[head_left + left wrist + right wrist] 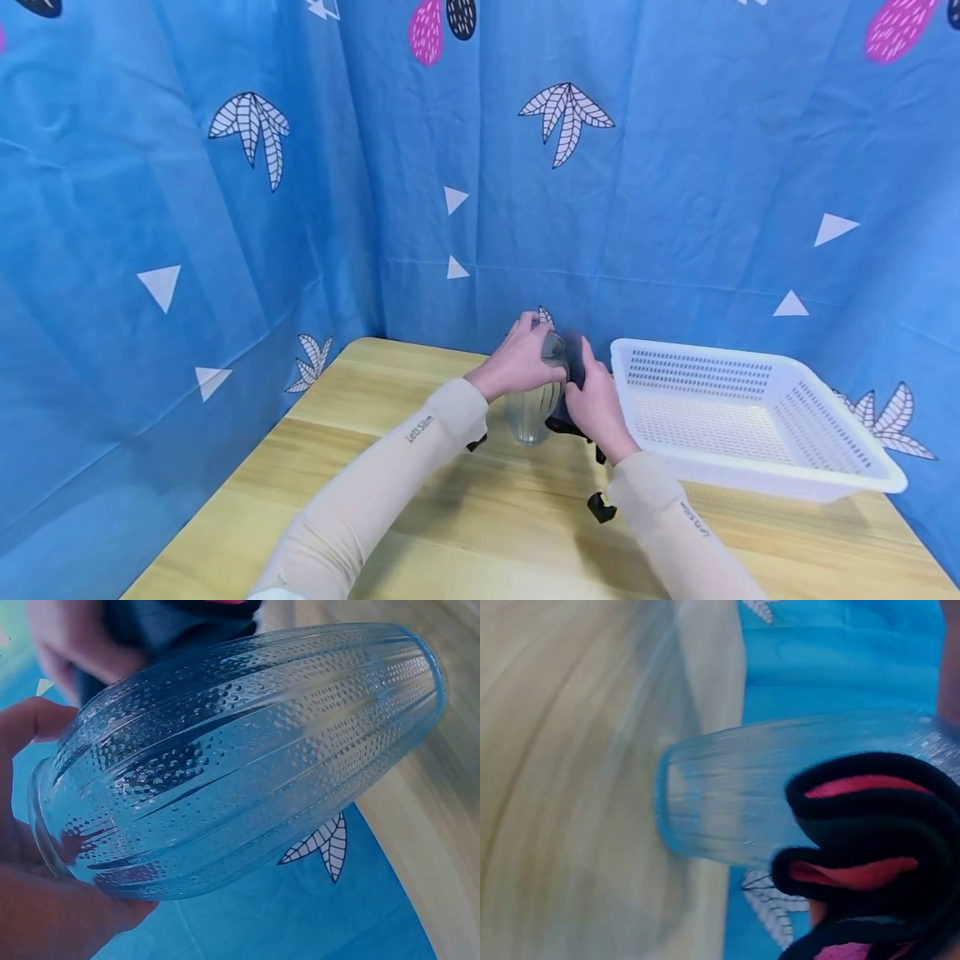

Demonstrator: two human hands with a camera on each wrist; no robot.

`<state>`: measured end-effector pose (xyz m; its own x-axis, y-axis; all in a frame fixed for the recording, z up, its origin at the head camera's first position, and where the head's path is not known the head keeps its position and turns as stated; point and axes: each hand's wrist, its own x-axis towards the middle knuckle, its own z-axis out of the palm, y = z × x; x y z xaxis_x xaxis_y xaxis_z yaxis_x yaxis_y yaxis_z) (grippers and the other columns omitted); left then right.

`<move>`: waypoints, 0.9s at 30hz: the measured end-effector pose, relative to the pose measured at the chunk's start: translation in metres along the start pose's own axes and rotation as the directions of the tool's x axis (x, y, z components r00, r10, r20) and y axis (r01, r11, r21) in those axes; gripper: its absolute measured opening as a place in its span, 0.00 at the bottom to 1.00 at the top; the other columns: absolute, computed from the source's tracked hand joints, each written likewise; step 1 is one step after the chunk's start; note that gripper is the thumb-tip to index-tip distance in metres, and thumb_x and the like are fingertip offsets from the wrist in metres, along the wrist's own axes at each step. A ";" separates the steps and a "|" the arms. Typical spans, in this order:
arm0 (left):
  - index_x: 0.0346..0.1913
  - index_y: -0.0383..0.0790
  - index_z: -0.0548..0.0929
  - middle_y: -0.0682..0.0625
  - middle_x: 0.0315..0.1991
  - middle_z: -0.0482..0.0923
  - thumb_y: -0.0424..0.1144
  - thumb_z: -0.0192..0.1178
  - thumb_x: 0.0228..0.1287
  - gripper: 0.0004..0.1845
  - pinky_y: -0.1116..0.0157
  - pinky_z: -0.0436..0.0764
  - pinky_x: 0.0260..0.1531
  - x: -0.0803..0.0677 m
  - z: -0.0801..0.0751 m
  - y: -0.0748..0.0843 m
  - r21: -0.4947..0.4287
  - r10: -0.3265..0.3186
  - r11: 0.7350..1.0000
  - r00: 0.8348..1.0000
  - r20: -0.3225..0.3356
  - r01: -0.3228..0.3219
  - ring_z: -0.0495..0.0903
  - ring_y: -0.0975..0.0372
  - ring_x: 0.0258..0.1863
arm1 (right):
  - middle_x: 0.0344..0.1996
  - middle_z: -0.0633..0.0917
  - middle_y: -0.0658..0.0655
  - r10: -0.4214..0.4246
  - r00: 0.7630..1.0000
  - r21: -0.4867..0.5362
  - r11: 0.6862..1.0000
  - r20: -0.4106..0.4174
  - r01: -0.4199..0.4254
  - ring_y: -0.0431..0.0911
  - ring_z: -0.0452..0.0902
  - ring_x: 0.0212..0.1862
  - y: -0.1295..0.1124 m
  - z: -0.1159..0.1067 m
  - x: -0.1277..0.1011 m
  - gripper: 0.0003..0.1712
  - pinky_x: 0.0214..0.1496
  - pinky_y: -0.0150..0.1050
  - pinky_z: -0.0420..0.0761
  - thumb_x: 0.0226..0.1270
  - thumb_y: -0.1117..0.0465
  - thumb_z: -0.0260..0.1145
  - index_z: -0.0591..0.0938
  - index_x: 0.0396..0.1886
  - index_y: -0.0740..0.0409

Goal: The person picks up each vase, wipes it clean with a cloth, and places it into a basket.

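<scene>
A clear ribbed glass vase (529,415) with a dimpled texture is upright at the back of the table, its narrower base low over the wood. My left hand (522,360) grips it near the top, thumb and fingers round the neck in the left wrist view. My right hand (597,406) holds a folded dark cloth (573,367) against or close beside the vase's right side. Pink shows inside the cloth's folds in the right wrist view, where it overlaps the vase body.
A white perforated plastic basket (750,467) stands on the wooden table (450,533), just right of my right hand. A blue patterned curtain (487,167) hangs behind the table and along its left side.
</scene>
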<state>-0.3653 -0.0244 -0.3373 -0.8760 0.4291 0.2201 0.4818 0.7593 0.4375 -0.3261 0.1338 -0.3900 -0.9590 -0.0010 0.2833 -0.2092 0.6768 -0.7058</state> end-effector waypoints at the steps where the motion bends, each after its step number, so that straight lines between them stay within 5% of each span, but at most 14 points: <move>1: 0.75 0.41 0.67 0.44 0.73 0.57 0.54 0.66 0.60 0.42 0.53 0.72 0.65 -0.001 -0.001 0.001 -0.009 -0.002 1.000 1.000 -0.005 0.002 0.61 0.53 0.71 | 0.69 0.69 0.75 0.021 1.000 -0.030 0.999 0.020 -0.020 0.66 0.72 0.65 0.004 0.002 0.001 0.47 0.59 0.59 0.75 0.70 0.65 0.55 0.43 0.83 0.53; 5: 0.74 0.43 0.67 0.47 0.69 0.58 0.54 0.66 0.59 0.42 0.54 0.75 0.62 -0.002 -0.002 0.004 -0.019 -0.009 1.000 0.999 -0.037 0.008 0.61 0.56 0.66 | 0.61 0.77 0.77 0.052 0.994 -0.126 0.991 0.098 -0.040 0.67 0.80 0.55 0.019 0.014 0.002 0.46 0.53 0.58 0.79 0.68 0.65 0.56 0.47 0.82 0.60; 8: 0.75 0.45 0.67 0.48 0.64 0.61 0.57 0.65 0.60 0.41 0.56 0.76 0.58 -0.003 0.000 0.003 -0.015 -0.021 1.000 0.999 -0.046 0.020 0.63 0.58 0.61 | 0.61 0.77 0.77 0.033 0.987 -0.135 0.991 0.160 -0.011 0.67 0.79 0.57 0.032 0.025 -0.001 0.44 0.56 0.59 0.78 0.66 0.67 0.58 0.52 0.80 0.64; 12: 0.75 0.45 0.67 0.46 0.63 0.61 0.61 0.64 0.63 0.42 0.56 0.77 0.56 -0.003 0.005 0.003 0.012 -0.031 0.999 0.999 -0.040 0.032 0.63 0.57 0.58 | 0.65 0.75 0.75 0.049 0.971 -0.069 0.997 0.236 -0.034 0.65 0.75 0.64 0.044 0.036 -0.005 0.42 0.63 0.59 0.74 0.65 0.69 0.59 0.56 0.78 0.68; 18: 0.72 0.46 0.68 0.45 0.65 0.62 0.61 0.64 0.63 0.40 0.57 0.75 0.58 -0.001 0.010 0.001 0.071 -0.018 0.997 0.998 -0.062 0.022 0.64 0.56 0.60 | 0.72 0.68 0.71 0.118 0.954 0.108 0.982 0.277 -0.153 0.62 0.67 0.70 0.043 0.032 -0.007 0.43 0.69 0.58 0.68 0.66 0.68 0.56 0.55 0.80 0.62; 23: 0.70 0.46 0.70 0.47 0.59 0.64 0.60 0.64 0.63 0.37 0.57 0.75 0.57 0.000 0.011 -0.001 0.091 0.020 0.996 0.998 -0.063 -0.015 0.65 0.56 0.58 | 0.76 0.59 0.72 0.139 0.968 0.139 0.975 0.210 -0.170 0.61 0.70 0.65 0.017 0.005 -0.009 0.48 0.61 0.52 0.73 0.67 0.67 0.54 0.44 0.82 0.58; 27: 0.70 0.46 0.70 0.48 0.58 0.65 0.60 0.64 0.63 0.37 0.57 0.74 0.58 0.002 0.008 -0.002 0.123 0.049 0.991 0.997 -0.057 -0.042 0.66 0.56 0.57 | 0.77 0.58 0.70 0.053 0.995 0.089 0.994 0.085 -0.061 0.60 0.71 0.62 -0.009 -0.017 -0.006 0.49 0.53 0.50 0.72 0.68 0.66 0.54 0.42 0.83 0.48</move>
<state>-0.3677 -0.0210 -0.3449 -0.8512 0.4373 0.2903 0.5167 0.7953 0.3170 -0.3156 0.1400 -0.3747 -0.9815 -0.0278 0.1892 -0.1669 0.6076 -0.7765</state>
